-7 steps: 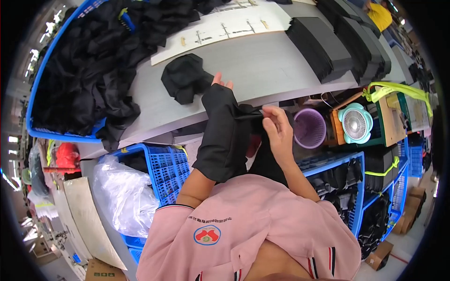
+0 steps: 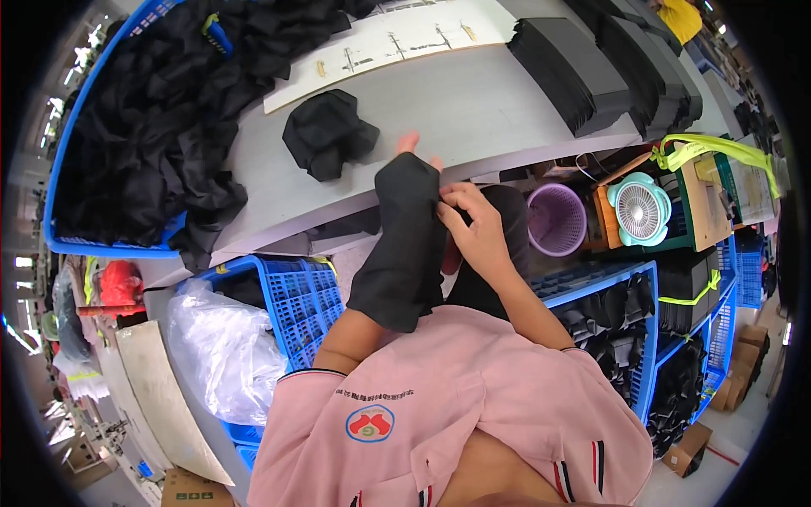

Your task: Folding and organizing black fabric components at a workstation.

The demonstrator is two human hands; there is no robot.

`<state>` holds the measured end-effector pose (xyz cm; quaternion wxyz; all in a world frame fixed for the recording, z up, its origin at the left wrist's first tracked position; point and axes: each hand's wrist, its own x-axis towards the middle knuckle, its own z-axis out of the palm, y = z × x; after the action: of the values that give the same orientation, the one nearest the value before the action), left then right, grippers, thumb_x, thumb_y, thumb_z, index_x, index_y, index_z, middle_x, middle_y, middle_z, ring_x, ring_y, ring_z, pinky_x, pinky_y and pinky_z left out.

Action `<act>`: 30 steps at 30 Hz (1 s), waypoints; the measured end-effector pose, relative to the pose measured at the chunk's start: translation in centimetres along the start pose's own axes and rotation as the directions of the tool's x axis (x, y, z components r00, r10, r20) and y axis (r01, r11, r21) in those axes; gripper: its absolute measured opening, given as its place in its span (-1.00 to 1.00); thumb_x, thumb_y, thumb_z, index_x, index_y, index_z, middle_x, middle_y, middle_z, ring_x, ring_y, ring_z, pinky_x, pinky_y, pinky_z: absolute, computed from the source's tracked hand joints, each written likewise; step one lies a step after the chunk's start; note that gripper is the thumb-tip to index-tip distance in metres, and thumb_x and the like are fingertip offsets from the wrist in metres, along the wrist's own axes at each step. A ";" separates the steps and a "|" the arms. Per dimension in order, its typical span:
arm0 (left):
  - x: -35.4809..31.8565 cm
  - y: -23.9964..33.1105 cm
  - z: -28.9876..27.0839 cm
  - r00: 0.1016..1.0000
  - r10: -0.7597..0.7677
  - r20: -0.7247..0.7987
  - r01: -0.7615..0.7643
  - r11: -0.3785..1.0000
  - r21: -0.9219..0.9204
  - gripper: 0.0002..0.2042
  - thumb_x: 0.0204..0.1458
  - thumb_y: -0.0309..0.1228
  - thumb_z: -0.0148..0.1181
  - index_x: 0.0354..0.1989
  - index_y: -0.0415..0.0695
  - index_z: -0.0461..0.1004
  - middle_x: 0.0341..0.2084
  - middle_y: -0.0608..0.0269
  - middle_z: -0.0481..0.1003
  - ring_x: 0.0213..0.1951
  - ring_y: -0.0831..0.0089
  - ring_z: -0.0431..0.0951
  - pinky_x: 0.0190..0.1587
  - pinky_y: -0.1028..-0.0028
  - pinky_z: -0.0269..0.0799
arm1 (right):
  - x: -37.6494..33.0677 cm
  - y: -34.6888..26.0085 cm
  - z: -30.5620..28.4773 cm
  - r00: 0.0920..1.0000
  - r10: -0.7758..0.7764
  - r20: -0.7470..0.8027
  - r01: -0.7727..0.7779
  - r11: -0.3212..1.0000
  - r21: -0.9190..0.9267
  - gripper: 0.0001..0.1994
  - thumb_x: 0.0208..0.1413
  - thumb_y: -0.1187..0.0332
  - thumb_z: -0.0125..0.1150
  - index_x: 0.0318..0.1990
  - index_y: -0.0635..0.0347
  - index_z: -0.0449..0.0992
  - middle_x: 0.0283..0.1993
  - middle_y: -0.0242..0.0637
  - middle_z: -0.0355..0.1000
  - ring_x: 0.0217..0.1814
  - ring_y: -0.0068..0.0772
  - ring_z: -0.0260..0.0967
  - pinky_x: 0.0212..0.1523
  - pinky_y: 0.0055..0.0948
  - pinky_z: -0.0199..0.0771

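I see the black sleeve (image 2: 395, 245) already on over the left hand (image 2: 408, 144), whose grip I can't tell, right hand (image 2: 477, 221) pinching its edge, crumpled black cloth (image 2: 328, 133) left of both untouched

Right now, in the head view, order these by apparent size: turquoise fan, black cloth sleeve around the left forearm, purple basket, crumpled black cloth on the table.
1. Black cloth sleeve (nearness to the camera may enlarge it)
2. Crumpled black cloth
3. Purple basket and turquoise fan: too alike to rank
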<state>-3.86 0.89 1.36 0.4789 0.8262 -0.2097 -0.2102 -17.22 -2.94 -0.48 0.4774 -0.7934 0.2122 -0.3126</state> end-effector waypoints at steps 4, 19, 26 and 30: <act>-0.5 -3.2 -0.8 0.961 0.275 -0.022 -0.276 0.960 -0.054 -0.51 0.04 -0.45 0.24 0.21 -0.19 0.41 0.15 -0.07 0.45 -0.25 0.34 0.66 -0.13 0.40 0.50 | 0.1 0.2 -1.8 0.744 0.448 0.495 -0.643 0.683 0.348 -0.88 0.16 0.37 0.25 -0.28 0.24 0.54 -0.17 -0.41 0.52 -0.13 -0.52 0.43 -0.04 -0.57 0.31; -2.6 -11.7 -0.6 0.676 0.702 0.225 -0.715 0.699 -0.031 -0.67 0.15 -0.38 0.13 0.10 -0.13 0.49 0.06 0.12 0.48 0.12 0.26 0.45 0.19 0.38 0.32 | 4.8 0.1 -6.3 0.966 0.231 -0.119 -0.082 0.705 0.704 -0.60 0.30 0.39 0.06 0.25 0.29 0.32 0.26 -0.13 0.34 0.27 -0.23 0.34 0.26 -0.34 0.29; -3.4 -6.9 -1.8 0.761 0.592 0.266 -0.516 0.801 -0.304 -0.63 0.18 -0.36 0.10 0.15 -0.18 0.43 0.07 0.10 0.47 0.10 0.25 0.46 0.17 0.36 0.36 | 2.4 -1.4 -3.5 0.974 -0.136 -0.179 0.101 0.976 -0.191 -0.42 -0.03 0.43 0.37 0.19 0.24 0.33 0.29 -0.04 0.28 0.32 -0.03 0.28 0.27 -0.20 0.28; -4.7 -2.7 -2.4 0.758 0.460 0.463 -0.508 0.861 -0.025 -0.57 0.20 -0.33 0.09 0.22 -0.23 0.37 0.13 0.08 0.44 0.17 0.22 0.42 0.26 0.32 0.29 | 2.2 0.0 -2.0 0.967 -0.021 -0.252 -0.026 0.983 -0.182 -0.52 0.00 0.44 0.32 0.11 0.28 0.37 0.25 0.01 0.30 0.28 0.08 0.28 0.25 -0.18 0.30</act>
<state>-6.03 6.34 0.78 0.4113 0.6947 -0.5323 -0.2547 -17.06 -5.59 0.92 0.3717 -0.7873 0.3001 -0.3898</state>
